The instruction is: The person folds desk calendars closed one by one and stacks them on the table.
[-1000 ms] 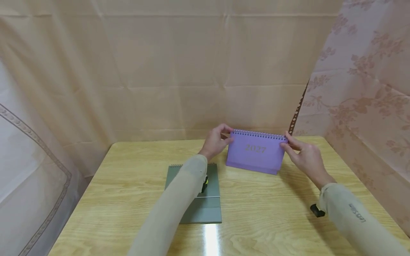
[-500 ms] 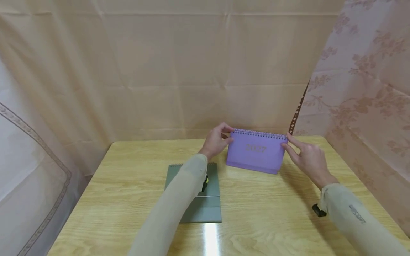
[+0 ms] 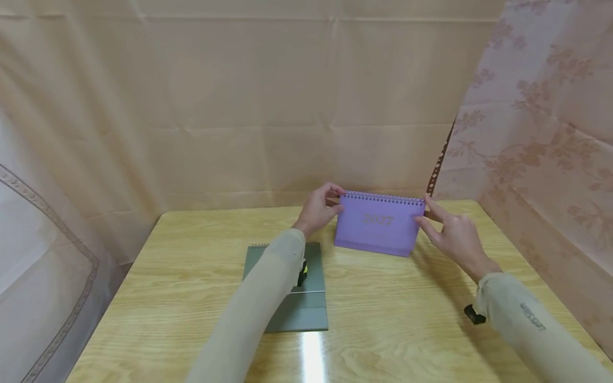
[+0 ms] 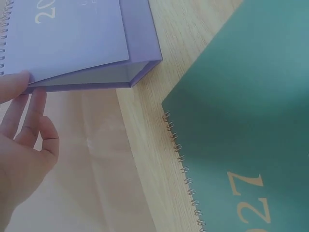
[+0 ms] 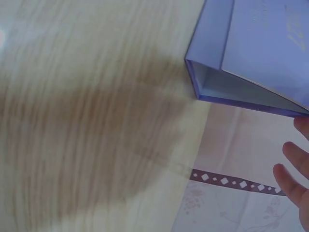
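Observation:
A purple spiral-bound desk calendar [image 3: 375, 226] marked 2027 stands propped up like a tent near the table's far edge, right of centre. My left hand [image 3: 317, 209] pinches its upper left corner between thumb and fingers. At the upper right corner my right hand [image 3: 457, 236] pinches it the same way. Both wrist views show the calendar's open triangular side, with its base on the table. Left of it a green spiral-bound calendar [image 3: 304, 314] lies flat, partly covered by my left forearm; in the left wrist view its gold digits show.
The wooden table [image 3: 383, 319] carries both calendars. A beige curtain [image 3: 239, 106] hangs right behind its far edge. On the right hangs a pink flowered curtain [image 3: 551, 159], on the left a white cloth [image 3: 38, 276] with a patterned band.
Both hands keep their hold on the purple calendar, which stays in place on the table. The head view has shifted slightly, so everything appears a little further left.

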Demonstrator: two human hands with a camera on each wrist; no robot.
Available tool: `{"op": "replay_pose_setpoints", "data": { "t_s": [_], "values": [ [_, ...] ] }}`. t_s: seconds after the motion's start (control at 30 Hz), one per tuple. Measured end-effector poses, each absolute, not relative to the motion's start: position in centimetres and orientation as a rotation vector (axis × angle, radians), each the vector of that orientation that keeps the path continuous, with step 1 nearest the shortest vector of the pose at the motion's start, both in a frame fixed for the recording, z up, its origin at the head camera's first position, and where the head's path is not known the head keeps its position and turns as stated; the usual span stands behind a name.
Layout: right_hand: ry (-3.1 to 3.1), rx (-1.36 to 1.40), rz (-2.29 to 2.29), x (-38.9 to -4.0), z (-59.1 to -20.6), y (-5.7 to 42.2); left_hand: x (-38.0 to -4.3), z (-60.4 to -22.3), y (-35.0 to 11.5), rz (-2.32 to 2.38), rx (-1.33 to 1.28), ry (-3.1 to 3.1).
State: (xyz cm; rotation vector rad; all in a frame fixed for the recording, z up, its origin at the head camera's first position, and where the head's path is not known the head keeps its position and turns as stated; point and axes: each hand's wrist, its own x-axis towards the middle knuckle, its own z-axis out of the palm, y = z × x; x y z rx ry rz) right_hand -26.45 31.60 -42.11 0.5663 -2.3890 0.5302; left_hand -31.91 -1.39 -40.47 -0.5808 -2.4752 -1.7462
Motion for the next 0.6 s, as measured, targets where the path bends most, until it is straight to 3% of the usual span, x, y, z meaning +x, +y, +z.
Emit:
{"op": "replay_pose_setpoints", "data": {
  "t_s": [0.2, 0.43, 0.6],
  "values": [
    [-2.524, 0.422, 0.739, -26.1, -42.8, 31.6, -31.5, -40.7, -1.2, -1.735, -0.599, -2.490],
    [-2.625, 0.394, 0.841, -26.2, -43.3, 31.8, -31.1, -41.1, -0.8, -1.877, -0.552, -2.481],
    [-2.699, 0.388, 0.837, -26.2, -43.2, 32.1, -30.9, -41.6, -0.9, -1.736, -0.528, -2.605]
  ]
}}
